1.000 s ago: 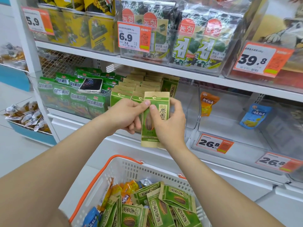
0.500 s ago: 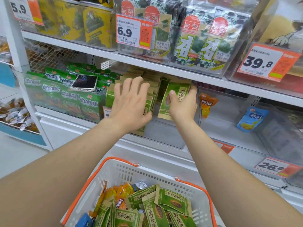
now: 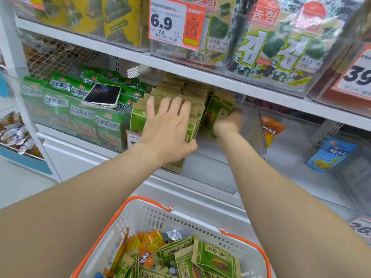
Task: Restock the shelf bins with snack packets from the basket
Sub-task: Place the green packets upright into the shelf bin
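Note:
My left hand (image 3: 167,127) lies flat with spread fingers against the front of a row of green-and-tan sunflower seed packets (image 3: 186,97) standing in a clear shelf bin (image 3: 210,171). My right hand (image 3: 227,122), blurred, has its fingers curled on a green seed packet (image 3: 213,115) tilted at the right end of that row. Below, a white basket with orange rim (image 3: 247,240) holds more green seed packets (image 3: 215,261) and orange packets (image 3: 148,251).
A phone (image 3: 102,96) lies on green packets in the left bin (image 3: 66,115). The right bins hold an orange packet (image 3: 272,131) and a blue packet (image 3: 329,156). Seaweed packs (image 3: 277,45) and a 6.9 price tag (image 3: 176,23) fill the shelf above.
Both hands carried the seed packet from in front of the bin into it. The left hand now presses the row flat; the right hand has pushed the packet further in at the row's right end.

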Demonstrator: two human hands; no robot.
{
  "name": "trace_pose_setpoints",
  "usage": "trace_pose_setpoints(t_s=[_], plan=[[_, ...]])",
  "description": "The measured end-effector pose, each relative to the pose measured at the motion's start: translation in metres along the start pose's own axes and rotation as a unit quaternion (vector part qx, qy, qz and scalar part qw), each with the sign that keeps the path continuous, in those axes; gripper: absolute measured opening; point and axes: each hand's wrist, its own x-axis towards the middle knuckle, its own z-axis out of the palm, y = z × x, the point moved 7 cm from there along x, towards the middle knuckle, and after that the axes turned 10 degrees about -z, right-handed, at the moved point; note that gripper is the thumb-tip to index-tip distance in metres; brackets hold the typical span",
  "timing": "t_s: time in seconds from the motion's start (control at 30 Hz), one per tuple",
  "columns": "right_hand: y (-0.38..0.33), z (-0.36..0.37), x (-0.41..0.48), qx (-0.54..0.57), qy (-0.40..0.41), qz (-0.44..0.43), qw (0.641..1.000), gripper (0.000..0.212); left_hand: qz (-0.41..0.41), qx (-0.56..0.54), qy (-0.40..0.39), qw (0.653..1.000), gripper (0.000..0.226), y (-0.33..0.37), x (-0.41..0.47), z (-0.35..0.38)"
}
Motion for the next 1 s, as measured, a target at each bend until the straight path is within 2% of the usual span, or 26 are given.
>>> trace_pose_setpoints(t_s=[0.1,0.27,0.43,0.57,0.63,0.77,0.83,0.93,1.0], plan=[[-0.008,-0.004,0.013,-0.060,0.010,0.008,0.998,0.036,-0.002,-0.001,0.002,1.000,0.089,-0.001,0.001,0.001],[-0.009,-0.002,0.020,-0.049,0.035,-0.003,0.998,0.048,-0.003,-0.008,0.001,1.000,0.085,0.000,0.002,0.002],[0.006,-0.001,0.019,-0.003,0.043,0.032,0.999,0.052,-0.006,-0.008,-0.009,1.000,0.085,0.000,0.002,0.001],[0.012,-0.005,0.008,0.020,0.025,0.072,0.997,0.081,-0.008,-0.006,-0.021,1.000,0.091,-0.002,0.001,0.000],[0.008,-0.006,-0.006,0.013,0.001,0.075,0.997,0.078,-0.012,-0.011,-0.021,1.000,0.096,-0.003,-0.001,-0.004],[-0.008,-0.009,-0.038,0.075,-0.012,-0.009,0.997,0.018,0.018,-0.055,-0.011,0.998,0.097,-0.008,-0.007,-0.019],[-0.023,-0.016,-0.061,0.080,0.009,-0.066,0.995,0.020,0.036,-0.090,0.002,0.995,0.083,-0.010,-0.012,-0.031],[-0.050,-0.031,-0.096,0.088,0.053,-0.183,0.978,0.034,0.056,-0.131,0.016,0.990,0.040,-0.012,-0.022,-0.049],[-0.062,-0.038,-0.119,0.109,0.074,-0.272,0.953,0.032,0.029,-0.163,-0.046,0.985,0.021,-0.022,-0.026,-0.049]])
